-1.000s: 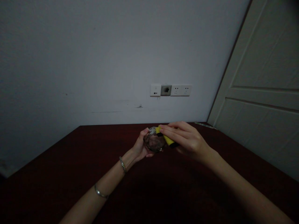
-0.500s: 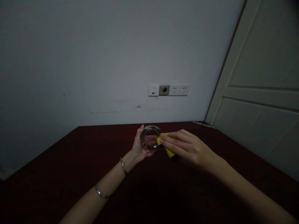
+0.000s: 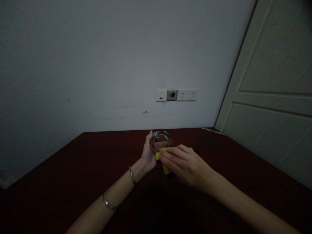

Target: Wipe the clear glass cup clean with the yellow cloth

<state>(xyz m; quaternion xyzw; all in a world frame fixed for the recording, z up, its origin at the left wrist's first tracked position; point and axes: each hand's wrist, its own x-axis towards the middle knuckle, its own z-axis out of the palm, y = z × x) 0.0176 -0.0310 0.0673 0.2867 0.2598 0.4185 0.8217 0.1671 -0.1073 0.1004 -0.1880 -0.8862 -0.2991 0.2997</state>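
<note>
While left hand clamps glass dish above table | right hand presses yellow sponge on dish's near outer wall | progress: wiping appears underway, finish cannot be judged; dim light.

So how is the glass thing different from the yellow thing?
The glass bowl is clear, round and hard-looking; the yellow sponge is bright, solid-coloured and blocky with a dark underside. The left hand grips the bowl, while the right hand presses the sponge against its side. Both are held above the table.
</note>
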